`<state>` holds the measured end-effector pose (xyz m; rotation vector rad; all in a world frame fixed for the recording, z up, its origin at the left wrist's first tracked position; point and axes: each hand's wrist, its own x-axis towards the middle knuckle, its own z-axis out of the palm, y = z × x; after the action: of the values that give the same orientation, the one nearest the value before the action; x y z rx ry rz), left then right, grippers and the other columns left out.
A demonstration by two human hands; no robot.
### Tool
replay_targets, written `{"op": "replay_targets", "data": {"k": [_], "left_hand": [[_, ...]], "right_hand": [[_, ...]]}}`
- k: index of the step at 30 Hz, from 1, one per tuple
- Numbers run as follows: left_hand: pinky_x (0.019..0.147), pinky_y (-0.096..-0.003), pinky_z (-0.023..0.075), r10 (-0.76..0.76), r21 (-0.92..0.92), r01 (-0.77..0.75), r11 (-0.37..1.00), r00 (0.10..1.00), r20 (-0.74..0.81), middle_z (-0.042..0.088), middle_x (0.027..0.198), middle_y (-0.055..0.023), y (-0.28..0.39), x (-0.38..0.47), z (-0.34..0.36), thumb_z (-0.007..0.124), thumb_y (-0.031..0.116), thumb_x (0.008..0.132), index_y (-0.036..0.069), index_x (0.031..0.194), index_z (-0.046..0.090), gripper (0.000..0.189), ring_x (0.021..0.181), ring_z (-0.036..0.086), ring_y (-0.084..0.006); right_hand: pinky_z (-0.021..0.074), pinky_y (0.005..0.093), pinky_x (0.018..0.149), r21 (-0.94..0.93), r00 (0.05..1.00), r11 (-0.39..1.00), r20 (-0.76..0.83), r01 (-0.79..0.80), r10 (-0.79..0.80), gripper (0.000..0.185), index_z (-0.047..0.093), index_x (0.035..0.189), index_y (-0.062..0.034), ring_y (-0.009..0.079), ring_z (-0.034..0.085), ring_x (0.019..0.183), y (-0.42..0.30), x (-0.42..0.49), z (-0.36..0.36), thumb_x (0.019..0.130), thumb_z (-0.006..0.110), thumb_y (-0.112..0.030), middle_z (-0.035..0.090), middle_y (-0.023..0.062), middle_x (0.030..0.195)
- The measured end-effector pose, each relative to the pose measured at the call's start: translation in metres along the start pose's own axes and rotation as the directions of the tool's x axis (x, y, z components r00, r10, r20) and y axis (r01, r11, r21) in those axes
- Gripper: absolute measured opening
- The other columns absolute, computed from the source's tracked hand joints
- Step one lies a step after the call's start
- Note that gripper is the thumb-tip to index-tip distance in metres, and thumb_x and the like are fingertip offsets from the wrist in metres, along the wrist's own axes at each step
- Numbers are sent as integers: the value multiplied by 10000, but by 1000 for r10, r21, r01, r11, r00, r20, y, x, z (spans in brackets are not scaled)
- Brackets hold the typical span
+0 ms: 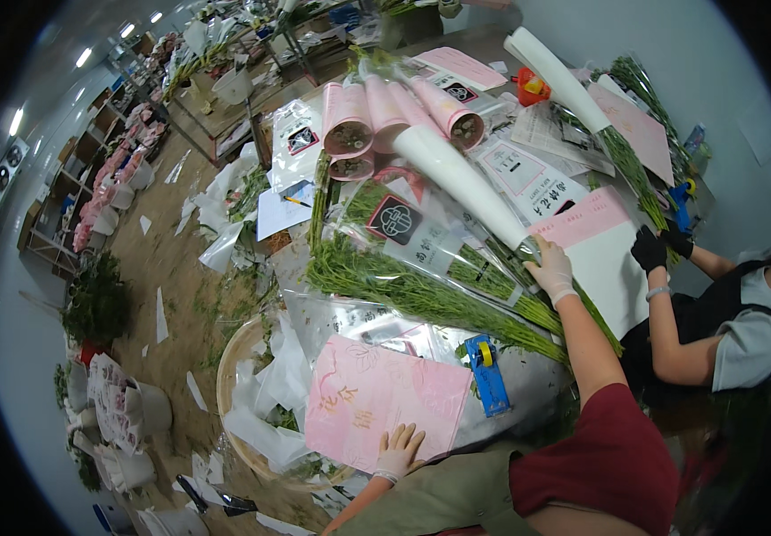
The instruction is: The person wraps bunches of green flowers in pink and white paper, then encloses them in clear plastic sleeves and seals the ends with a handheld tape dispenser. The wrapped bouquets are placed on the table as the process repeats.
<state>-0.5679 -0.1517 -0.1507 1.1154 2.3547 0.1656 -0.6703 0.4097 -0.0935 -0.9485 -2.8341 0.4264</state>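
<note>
My left hand (400,451), in a pale glove, lies with fingers apart on the lower edge of a pink printed wrapping sheet (385,402). My right hand (551,268), gloved too, is at the stem end of a bouquet in a white paper cone (462,184); its fingers look curled round the stems, partly hidden. Under that arm, long green leafy stems (419,288) lie across the table, partly in a clear printed sleeve (395,221). Beside the pink sheet stands a blue tape dispenser (489,378) with yellow tape. Pink-wrapped flower bundles (366,120) are stacked at the back.
At right a co-worker's black-gloved hands (660,248) hold a second white-wrapped bunch (559,80). A round wicker basket (231,395) with paper scraps and leaves stands left of the table. Buckets (151,405) and paper scraps are on the floor. A red-orange basket (531,86) is at the back.
</note>
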Motion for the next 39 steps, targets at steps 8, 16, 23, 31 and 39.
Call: {"op": "replay_targets", "data": {"k": [8, 16, 23, 31, 39], "left_hand": [[1125, -637, 190, -22, -1, 22, 1000, 1000, -12, 309, 1575, -47, 6, -1, -3, 721, 426, 783, 278, 1487, 365, 803, 1468, 252, -279], [1129, -640, 182, -62, -79, 60, 995, 998, -17, 295, 1579, -40, 10, -1, -4, 740, 391, 772, 287, 1483, 363, 811, 1480, 226, -272], [1131, -649, 173, -115, -99, 114, 989, 993, -5, 293, 1580, -41, 21, 0, -15, 748, 367, 763, 270, 1468, 379, 802, 1484, 213, -275], [1144, -615, 187, -136, -72, 137, 988, 990, 26, 286, 1583, -51, 31, -1, -25, 722, 318, 803, 251, 1473, 362, 764, 1489, 203, -275], [1131, -592, 229, -94, -52, 88, 995, 989, -116, 311, 1563, -82, 22, -12, -5, 702, 356, 817, 218, 1475, 362, 753, 1464, 249, -297]], "right_hand": [[416, 486, 999, -63, 982, 984, -101, -164, 157, 700, 422, 1441, -149, 324, 481, 1237, 42, 21, 4, 821, 718, -284, 506, 150, 1323], [255, 565, 1116, -7, 998, 998, 14, -64, 64, 763, 279, 1526, -150, 308, 258, 1435, -25, -35, 71, 878, 659, -285, 317, 117, 1541], [410, 454, 1064, 284, 899, 870, 302, -403, 318, 1036, 261, 1505, -41, 363, 446, 1317, 17, 6, 62, 716, 805, -435, 417, 223, 1454], [517, 360, 864, 659, 908, 706, 416, -259, -56, 654, 625, 1138, 63, 249, 670, 962, 45, 12, 55, 654, 884, -292, 698, 160, 1046], [489, 419, 940, 144, 976, 972, -136, 188, -168, 764, 502, 1331, -13, 358, 610, 1109, 43, -46, -21, 685, 824, -264, 622, 194, 1212]]}}
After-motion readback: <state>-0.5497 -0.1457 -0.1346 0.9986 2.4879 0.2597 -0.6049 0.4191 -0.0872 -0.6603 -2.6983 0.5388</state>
